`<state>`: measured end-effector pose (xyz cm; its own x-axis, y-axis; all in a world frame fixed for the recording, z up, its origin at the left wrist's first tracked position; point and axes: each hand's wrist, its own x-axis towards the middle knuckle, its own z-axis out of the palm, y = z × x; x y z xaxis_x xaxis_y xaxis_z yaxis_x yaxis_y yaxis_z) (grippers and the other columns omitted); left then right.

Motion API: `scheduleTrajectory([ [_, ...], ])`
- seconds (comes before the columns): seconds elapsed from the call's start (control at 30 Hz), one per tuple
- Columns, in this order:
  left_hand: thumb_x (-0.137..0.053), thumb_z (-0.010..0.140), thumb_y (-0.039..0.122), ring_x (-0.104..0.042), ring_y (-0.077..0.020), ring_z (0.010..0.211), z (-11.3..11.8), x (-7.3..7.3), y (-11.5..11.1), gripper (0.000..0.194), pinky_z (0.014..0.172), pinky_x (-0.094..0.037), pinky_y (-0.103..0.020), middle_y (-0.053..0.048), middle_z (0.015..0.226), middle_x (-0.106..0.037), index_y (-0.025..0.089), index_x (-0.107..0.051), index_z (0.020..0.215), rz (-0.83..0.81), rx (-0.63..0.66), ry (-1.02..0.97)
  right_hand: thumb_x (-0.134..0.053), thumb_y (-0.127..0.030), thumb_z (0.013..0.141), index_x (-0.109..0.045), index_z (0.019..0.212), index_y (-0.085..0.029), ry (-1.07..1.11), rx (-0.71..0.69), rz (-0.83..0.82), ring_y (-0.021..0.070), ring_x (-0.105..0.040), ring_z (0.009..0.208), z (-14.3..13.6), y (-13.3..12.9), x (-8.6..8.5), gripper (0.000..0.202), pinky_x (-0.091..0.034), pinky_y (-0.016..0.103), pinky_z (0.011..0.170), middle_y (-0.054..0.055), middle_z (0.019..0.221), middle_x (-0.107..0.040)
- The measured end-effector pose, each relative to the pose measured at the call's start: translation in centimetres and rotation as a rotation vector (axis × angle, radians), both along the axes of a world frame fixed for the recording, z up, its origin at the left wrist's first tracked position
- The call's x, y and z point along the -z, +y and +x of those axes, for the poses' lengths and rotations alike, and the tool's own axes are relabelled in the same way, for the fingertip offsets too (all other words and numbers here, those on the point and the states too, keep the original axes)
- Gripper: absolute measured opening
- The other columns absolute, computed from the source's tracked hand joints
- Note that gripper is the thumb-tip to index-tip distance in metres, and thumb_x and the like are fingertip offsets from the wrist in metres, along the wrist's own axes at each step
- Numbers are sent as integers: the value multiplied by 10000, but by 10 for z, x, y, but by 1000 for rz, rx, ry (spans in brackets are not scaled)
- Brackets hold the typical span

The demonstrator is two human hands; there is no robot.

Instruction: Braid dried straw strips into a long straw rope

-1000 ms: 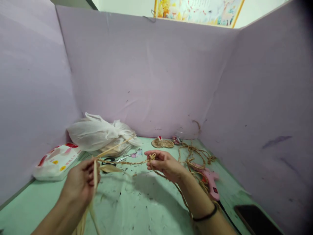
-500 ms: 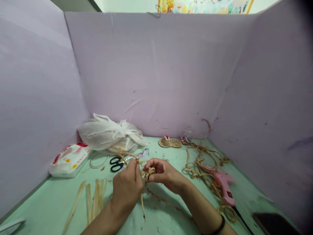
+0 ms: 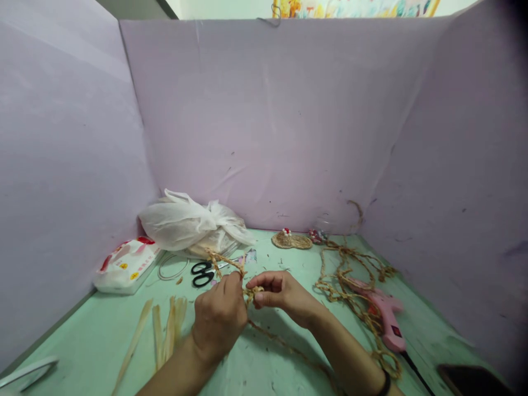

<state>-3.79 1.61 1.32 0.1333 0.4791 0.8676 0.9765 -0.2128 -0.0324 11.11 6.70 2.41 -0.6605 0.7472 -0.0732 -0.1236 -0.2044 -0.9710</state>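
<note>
Brown braided straw cord (image 3: 252,297) is bunched between my two hands over the table. My left hand (image 3: 223,308) is closed around part of it, and a loop of the cord sticks up above the knuckles. With thumb and fingers curled, my right hand (image 3: 284,297) pinches the knotted bundle from the right. A length of the cord trails from the hands toward the lower right, passing under my right forearm. Black-handled scissors (image 3: 203,279) lie just behind my left hand, partly covered by the cord loop.
Flat straw strips (image 3: 170,330) lie at left, near a tissue pack (image 3: 127,267) and a tied white plastic bag (image 3: 185,223). A small woven sole shape (image 3: 291,240) lies at the back. Tangled cord (image 3: 344,275), a pink glue gun (image 3: 390,319) and a dark phone-like slab (image 3: 470,379) are at right.
The view has shifted slightly, so everything sits a little further right. A pale strip end that hung below my left hand no longer shows. Both hands keep their hold on the cord.
</note>
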Motion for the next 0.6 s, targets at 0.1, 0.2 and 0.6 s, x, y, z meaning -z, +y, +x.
scheduleTrajectory([
  [0.1,-430,793,135,-499,-122,467,1,-1,-1,116,463,-304,-239,16,534,-517,178,-513,724,-81,48,-143,-769,-217,495,-622,750,-131,28,2,-10,64,-506,537,-2,-1,0,306,-400,218,571,-24,596,-581],
  [0.2,-419,808,171,-547,-125,608,1,-8,-3,114,546,-375,-210,-18,663,-571,170,-513,744,-155,166,-366,-770,-201,478,-597,730,-138,49,61,15,73,-502,546,-4,0,1,312,-399,221,560,-24,615,-576],
  [0.6,-394,807,227,-486,-109,542,-4,-9,-1,188,529,-371,-208,5,578,-520,182,-484,649,-415,319,-505,-697,-161,575,-559,762,-171,-71,154,495,105,-485,673,-7,-5,-3,233,-419,249,655,1,756,-545],
])
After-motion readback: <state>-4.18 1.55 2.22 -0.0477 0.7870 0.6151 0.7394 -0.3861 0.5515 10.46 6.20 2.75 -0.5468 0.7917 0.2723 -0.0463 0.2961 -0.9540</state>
